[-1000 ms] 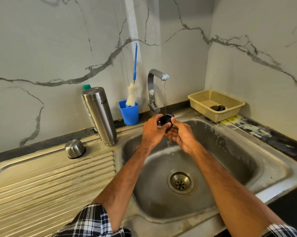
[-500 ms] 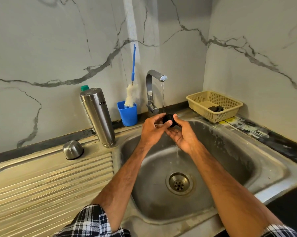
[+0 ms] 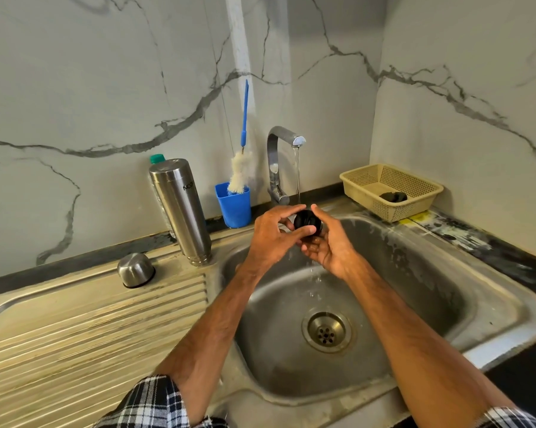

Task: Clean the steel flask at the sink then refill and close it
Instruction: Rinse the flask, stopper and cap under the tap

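The steel flask stands upside down on the drainboard, left of the sink basin. Its steel cup lid lies upside down further left. Over the basin, both hands hold a small black stopper under the running stream from the tap. My left hand pinches the stopper with thumb and fingers. My right hand cups it from below and from the right, thumb against its side. Water drips from the hands into the basin.
A blue cup with a bottle brush stands behind the basin. A green-capped bottle hides behind the flask. A beige plastic basket with a dark item sits on the right counter. The drain is below the hands.
The hands have turned the stopper under the stream; the left thumb now lies across its front and more of the black stopper shows.
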A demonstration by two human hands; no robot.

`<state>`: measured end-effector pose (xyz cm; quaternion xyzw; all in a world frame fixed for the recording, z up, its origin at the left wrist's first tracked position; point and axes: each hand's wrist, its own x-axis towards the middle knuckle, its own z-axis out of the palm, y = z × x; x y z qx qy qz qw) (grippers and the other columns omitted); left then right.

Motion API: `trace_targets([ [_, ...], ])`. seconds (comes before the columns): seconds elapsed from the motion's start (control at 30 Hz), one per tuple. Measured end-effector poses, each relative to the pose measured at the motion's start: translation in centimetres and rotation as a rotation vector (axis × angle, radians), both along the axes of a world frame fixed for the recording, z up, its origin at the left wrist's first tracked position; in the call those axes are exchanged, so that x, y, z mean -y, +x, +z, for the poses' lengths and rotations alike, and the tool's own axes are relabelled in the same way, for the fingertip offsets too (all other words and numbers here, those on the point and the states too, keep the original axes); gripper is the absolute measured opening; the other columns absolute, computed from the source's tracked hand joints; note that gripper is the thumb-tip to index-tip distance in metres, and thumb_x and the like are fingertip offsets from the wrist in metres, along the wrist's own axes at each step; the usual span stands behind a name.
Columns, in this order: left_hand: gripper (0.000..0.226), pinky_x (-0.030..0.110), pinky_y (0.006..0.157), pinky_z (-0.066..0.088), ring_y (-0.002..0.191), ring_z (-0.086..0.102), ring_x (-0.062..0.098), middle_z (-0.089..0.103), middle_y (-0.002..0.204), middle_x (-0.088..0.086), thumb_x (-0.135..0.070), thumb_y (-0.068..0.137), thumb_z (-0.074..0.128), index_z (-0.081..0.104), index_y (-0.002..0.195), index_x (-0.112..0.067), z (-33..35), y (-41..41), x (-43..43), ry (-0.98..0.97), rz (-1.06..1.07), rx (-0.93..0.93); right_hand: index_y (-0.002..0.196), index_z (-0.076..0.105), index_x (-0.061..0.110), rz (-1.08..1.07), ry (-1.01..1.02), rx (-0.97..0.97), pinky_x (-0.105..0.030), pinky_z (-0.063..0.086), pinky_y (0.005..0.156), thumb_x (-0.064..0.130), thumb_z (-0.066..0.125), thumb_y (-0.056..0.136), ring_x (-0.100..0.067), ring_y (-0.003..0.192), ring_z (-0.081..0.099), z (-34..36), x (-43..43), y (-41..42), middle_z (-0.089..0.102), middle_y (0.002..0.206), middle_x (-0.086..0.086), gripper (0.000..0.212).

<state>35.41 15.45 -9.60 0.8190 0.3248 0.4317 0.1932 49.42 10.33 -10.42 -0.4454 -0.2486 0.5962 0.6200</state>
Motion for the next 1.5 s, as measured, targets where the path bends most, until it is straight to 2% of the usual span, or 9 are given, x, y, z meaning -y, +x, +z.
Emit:
trace_targets([
  [0.2, 0.044, 0.012, 0.077, 0.048, 0.088, 0.062, 0.011, 0.071, 0.108, 0.003, -0.033, 0.088, 0.078, 0.070, 0.130, -0.018, -0.1, -1.0, -0.6, 0.080, -0.079, -0.139, 0.117, 0.065, 0.001, 0.034, -0.028, 0.070, -0.026, 0.051, 0.050, 0.052, 0.065, 0.090, -0.018, 0.060, 0.061, -0.4, -0.2, 0.1, 0.068, 0.083, -0.014, 0.058],
  [0.53, 0.037, 0.023, 0.079, 0.044, 0.090, 0.056, 0.019, 0.063, 0.102, 0.006, -0.033, 0.101, 0.059, 0.066, 0.130, -0.011, -0.9, -1.0, -0.3, 0.087, -0.160, -0.298, 0.072, 0.059, 0.017, 0.193, -0.092, 0.102, -0.014, 0.026, 0.031, 0.054, 0.042, 0.101, -0.003, 0.037, 0.035, -0.4, 0.2, 0.2, 0.050, 0.058, 0.004, 0.050],
  [0.67, 0.029, 0.023, 0.072, 0.044, 0.082, 0.055, 0.020, 0.062, 0.091, 0.009, -0.026, 0.104, 0.056, 0.071, 0.113, -0.003, -0.7, -1.1, -0.1, 0.073, -0.147, -0.293, 0.065, 0.061, 0.018, 0.219, -0.117, 0.130, -0.015, 0.023, 0.028, 0.053, 0.044, 0.099, -0.003, 0.035, 0.030, -0.5, 0.1, 0.5, 0.044, 0.055, 0.006, 0.052],
  [0.83, 0.037, 0.024, 0.065, 0.047, 0.069, 0.060, 0.021, 0.065, 0.074, 0.012, -0.023, 0.107, 0.050, 0.068, 0.082, -0.002, -1.3, -0.8, 0.3, 0.040, -0.100, -0.195, 0.079, 0.064, 0.008, 0.230, -0.171, 0.099, -0.015, 0.022, 0.026, 0.050, 0.041, 0.101, -0.003, 0.033, 0.027, -0.7, 0.0, 0.5, 0.039, 0.051, 0.007, 0.053],
  [0.97, 0.039, 0.036, 0.060, 0.053, 0.060, 0.063, 0.019, 0.066, 0.067, 0.008, -0.023, 0.108, 0.049, 0.067, 0.079, -0.006, -2.1, -0.3, 0.2, -0.052, -0.002, -0.070, 0.079, 0.061, 0.010, 0.234, -0.216, 0.107, -0.016, 0.021, 0.026, 0.050, 0.041, 0.100, -0.004, 0.033, 0.025, -0.9, -0.2, 0.4, 0.036, 0.049, 0.007, 0.049],
  [1.1, 0.038, 0.028, 0.060, 0.054, 0.062, 0.066, 0.016, 0.070, 0.068, 0.009, -0.028, 0.106, 0.054, 0.071, 0.082, -0.003, -1.8, -0.1, 0.0, -0.131, 0.002, -0.038, 0.086, 0.061, 0.009, 0.220, -0.206, 0.109, -0.015, 0.024, 0.028, 0.056, 0.039, 0.101, -0.004, 0.034, 0.030, -0.9, -0.2, 0.3, 0.042, 0.051, 0.005, 0.055],
  [1.23, 0.025, 0.014, 0.063, 0.052, 0.067, 0.068, 0.008, 0.074, 0.078, 0.005, -0.025, 0.099, 0.065, 0.076, 0.090, -0.006, -0.6, 0.5, -0.4, -0.187, 0.060, 0.021, 0.105, 0.070, 0.004, 0.168, -0.097, 0.130, -0.021, 0.044, 0.045, 0.070, 0.046, 0.093, -0.013, 0.054, 0.055, -1.1, -0.1, 0.2, 0.065, 0.074, -0.009, 0.071],
  [1.37, 0.017, 0.010, 0.067, 0.055, 0.069, 0.069, -0.006, 0.075, 0.084, -0.003, -0.021, 0.089, 0.078, 0.077, 0.098, -0.007, 0.7, 1.0, -1.2, -0.381, 0.153, 0.219, 0.118, 0.066, 0.005, 0.091, -0.009, 0.109, -0.029, 0.053, 0.056, 0.064, 0.064, 0.085, -0.022, 0.071, 0.065, -0.8, -0.2, -0.1, 0.071, 0.098, -0.020, 0.068],
  [1.5, 0.019, 0.015, 0.070, 0.055, 0.072, 0.069, 0.000, 0.075, 0.080, -0.003, -0.027, 0.098, 0.067, 0.079, 0.095, -0.012, 1.5, 1.3, -1.3, -0.321, 0.091, 0.075, 0.119, 0.065, 0.000, -0.013, -0.010, 0.093, -0.031, 0.058, 0.061, 0.054, 0.065, 0.089, -0.030, 0.084, 0.071, -1.1, -0.7, 0.0, 0.073, 0.104, -0.025, 0.061],
])
